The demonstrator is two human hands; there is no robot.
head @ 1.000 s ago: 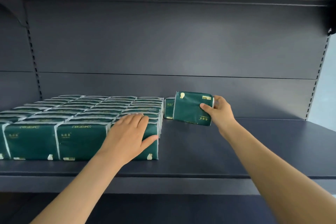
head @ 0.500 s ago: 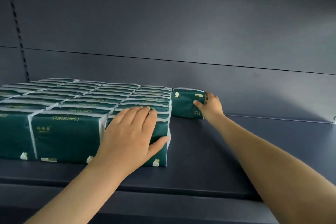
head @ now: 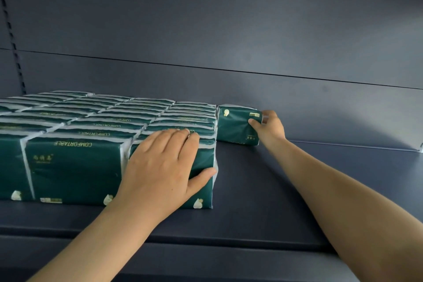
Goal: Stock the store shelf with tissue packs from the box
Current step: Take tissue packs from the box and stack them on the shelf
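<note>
Several rows of dark green tissue packs [head: 75, 162] stand upright on the dark shelf [head: 263, 190], filling its left part. My left hand [head: 164, 167] rests on the front right pack, fingers flat on its top and thumb on its face. At the back, one more green tissue pack [head: 235, 127] stands against the block's right side near the rear wall. My right hand [head: 270, 128] grips that pack by its right end, thumb on its front. The box is not in view.
The shelf's back panel [head: 229, 41] rises behind the packs. A perforated upright strip [head: 13, 46] runs down the far left. Bare shelf surface stretches right of the packs to the shelf's front lip [head: 206, 256].
My right hand has carried the single pack from mid-air back and down to the shelf's rear, beside the block. The camera has moved closer. My left hand has stayed on the front pack.
</note>
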